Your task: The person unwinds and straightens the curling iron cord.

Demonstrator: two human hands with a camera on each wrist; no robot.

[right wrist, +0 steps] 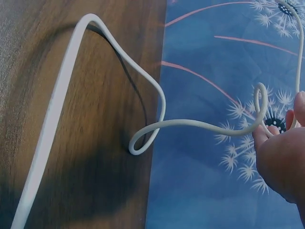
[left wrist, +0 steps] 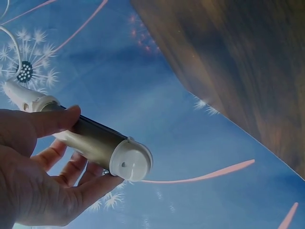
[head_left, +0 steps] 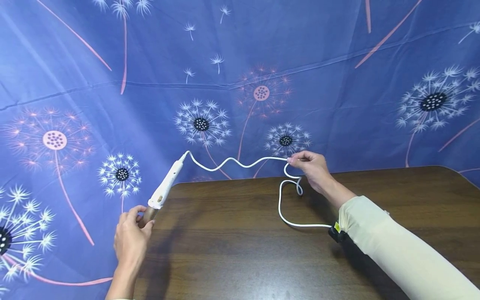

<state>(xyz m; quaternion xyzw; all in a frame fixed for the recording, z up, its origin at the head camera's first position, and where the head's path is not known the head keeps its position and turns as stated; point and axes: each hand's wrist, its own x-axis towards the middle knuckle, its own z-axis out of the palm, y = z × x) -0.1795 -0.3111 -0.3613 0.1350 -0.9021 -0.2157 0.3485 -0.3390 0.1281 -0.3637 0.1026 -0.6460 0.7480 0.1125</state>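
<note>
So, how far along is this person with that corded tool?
Already done: the corded tool is up in the left hand. In hand: the right hand pinches its white cord, raising a wavy stretch. Left, perhaps: gathering the cord, since it is unwound and loosely looped.

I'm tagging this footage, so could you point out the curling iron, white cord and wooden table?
Curling iron [head_left: 163,188]: head view, on its white handle.
White cord [right wrist: 185,122]: right wrist view, on the stretch between two loops.
Wooden table [head_left: 232,241]: head view, on the bare tabletop.
</note>
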